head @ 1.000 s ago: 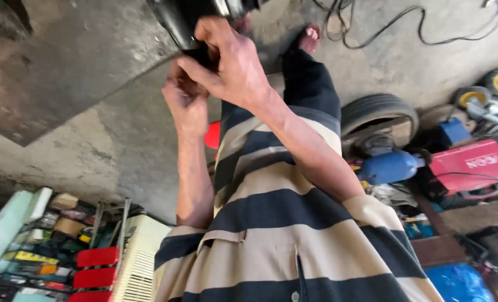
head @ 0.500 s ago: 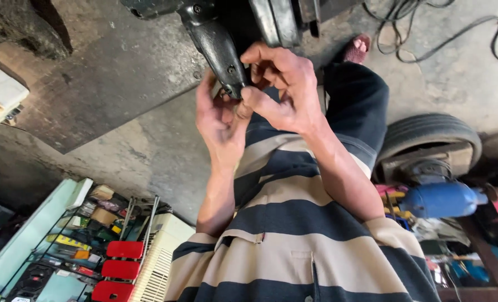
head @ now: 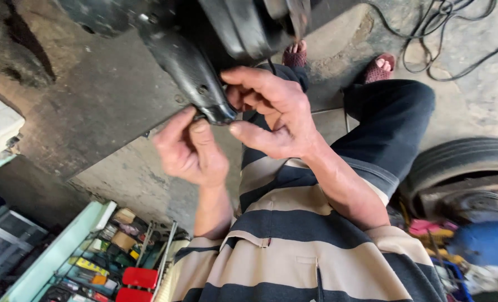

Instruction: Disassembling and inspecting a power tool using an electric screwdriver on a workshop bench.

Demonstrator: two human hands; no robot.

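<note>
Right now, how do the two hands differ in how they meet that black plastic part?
The left hand sits below the black plastic part, thumb and fingertips pinching its lower tip; the right hand comes from the side, fingers curled at that tip. The left hand is motion-blurred, the right hand sharper. Both are bare and meet at the same end.

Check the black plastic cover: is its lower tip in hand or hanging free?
In hand. The black plastic cover has its lower tip pinched between the left hand and the right hand.
</note>
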